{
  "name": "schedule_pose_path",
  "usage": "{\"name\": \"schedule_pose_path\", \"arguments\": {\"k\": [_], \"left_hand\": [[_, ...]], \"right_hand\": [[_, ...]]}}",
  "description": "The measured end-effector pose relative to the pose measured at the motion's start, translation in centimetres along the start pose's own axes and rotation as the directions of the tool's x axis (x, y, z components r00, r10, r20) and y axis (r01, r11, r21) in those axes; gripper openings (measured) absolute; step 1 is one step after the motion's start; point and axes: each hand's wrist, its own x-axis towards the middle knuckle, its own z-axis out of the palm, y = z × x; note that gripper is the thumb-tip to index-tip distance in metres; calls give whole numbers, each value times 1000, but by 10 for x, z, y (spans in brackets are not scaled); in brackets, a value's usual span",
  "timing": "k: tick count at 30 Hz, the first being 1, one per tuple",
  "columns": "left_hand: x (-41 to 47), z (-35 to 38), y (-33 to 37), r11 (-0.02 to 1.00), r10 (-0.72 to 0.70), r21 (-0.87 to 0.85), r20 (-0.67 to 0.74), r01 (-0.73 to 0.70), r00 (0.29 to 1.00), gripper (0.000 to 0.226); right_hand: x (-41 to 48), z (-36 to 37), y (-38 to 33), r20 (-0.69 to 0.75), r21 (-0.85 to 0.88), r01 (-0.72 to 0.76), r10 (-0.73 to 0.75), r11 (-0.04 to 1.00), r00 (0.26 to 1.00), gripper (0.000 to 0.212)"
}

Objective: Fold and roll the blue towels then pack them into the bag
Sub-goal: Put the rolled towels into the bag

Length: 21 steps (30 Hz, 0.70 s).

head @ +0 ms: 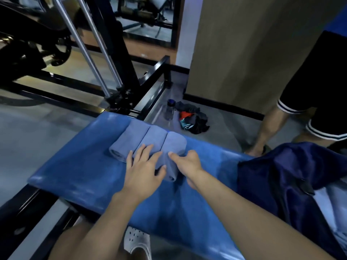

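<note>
Left grip lay flat, fingers spread on rolled blue-grey cloth towels mid-frame; right grip curled alongside, hold unclear. A loose pickup could have unrolled them.

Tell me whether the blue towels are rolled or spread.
Rolled: three towels lie side by side as cylinders on the bench, outside the bag.
</note>
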Motion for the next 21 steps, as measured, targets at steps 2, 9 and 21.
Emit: {"name": "schedule_pose_path", "arguments": {"k": [2,9,21], "left_hand": [[-1,2,1,1000,-3,-15,-5,3,1000,63],[-4,-4,9,992,19,-127,-26,-23,999,68],[2,-58,120,462,71,-879,171,120,983,69]], "right_hand": [[6,6,-1,-27,53,-32,33,998,999,36],[3,3,-2,11,232,-40,38,972,999,40],[-96,-122,0,48,362,300,-338,883,940,48]]}}
